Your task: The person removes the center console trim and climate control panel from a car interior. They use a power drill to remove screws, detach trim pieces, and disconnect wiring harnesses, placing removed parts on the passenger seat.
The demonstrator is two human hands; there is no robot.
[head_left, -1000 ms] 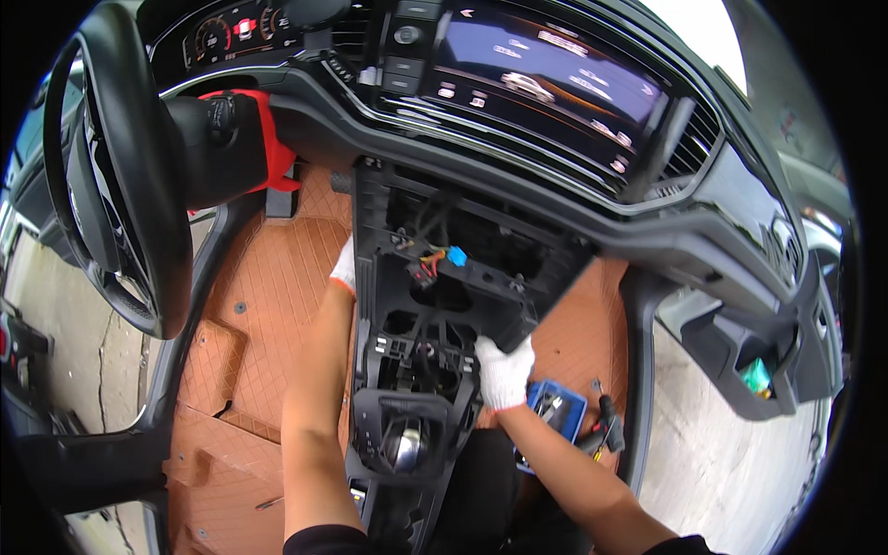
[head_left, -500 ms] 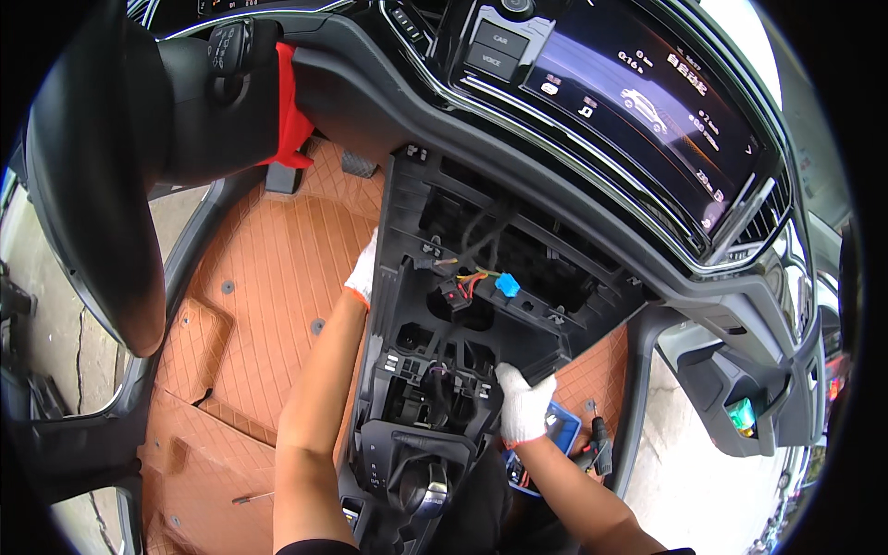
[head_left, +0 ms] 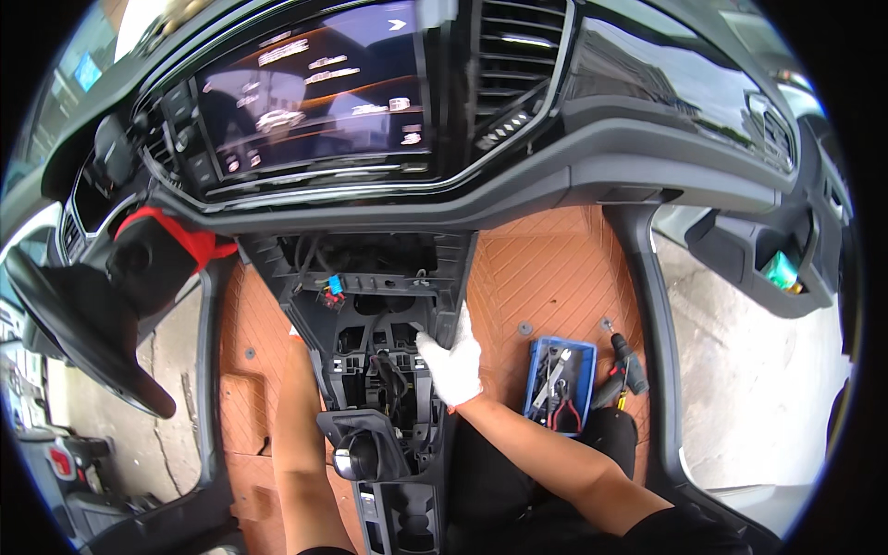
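Pinching the 3 o'clock wall of the console in the gloved right hand, thumb over the inner edge and fingers along the outer face, grip closed around it; tucking the left hand mostly out of sight at 9 o'clock, so impossible to tell that grip's spread or hold. Finding the console just off the view's middle, toward 7 o'clock. Judging from here, at risk of snagging the blue plug, at 11 o'clock in the open console, or the wires lower down, through any sudden tug. Also likely to crack the wall by pulling harder at 3 than at 9 o'clock. Possibly bumping the tilted shifter, near 6 o'clock, through a slip, or jolting the tray or drill, farther toward 3 o'clock, by shifting the knee beside them.
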